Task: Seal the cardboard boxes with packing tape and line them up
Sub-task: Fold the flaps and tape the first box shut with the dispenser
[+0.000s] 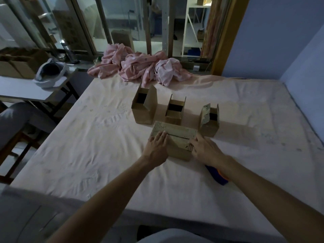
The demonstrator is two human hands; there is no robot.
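You work over a wide bed covered in a pale pink, creased sheet [87, 146], which fills the space under and around both of your hands. Blue walls [280, 32] close the room to the right of your right hand, and glass sliding doors [122, 23] stand far beyond your fingertips.

A crumpled pink spotted cloth [140, 67] lies heaped at the far edge of the bed, well ahead of your hands. Far out to the left of your left hand, a white side table [21, 88] carries brown cartons [15, 65] and a white plastic bag [50, 72].

The low brown cardboard box with its flaps folded shut [177, 135] sits directly under your hands. Your left hand [157, 142] lies flat with straight fingers on its left end; your right hand [204, 146] rests with fingers extended on its right end.

Just beyond your fingertips stand three open boxes:
- a tall brown carton [143, 113] ahead of your left hand
- a small brown carton [174, 113] between your hands
- a printed-flap carton [209, 125] ahead of your right hand, touching the closed box

A blue and orange tool [219, 178] lies partly hidden under your right forearm.
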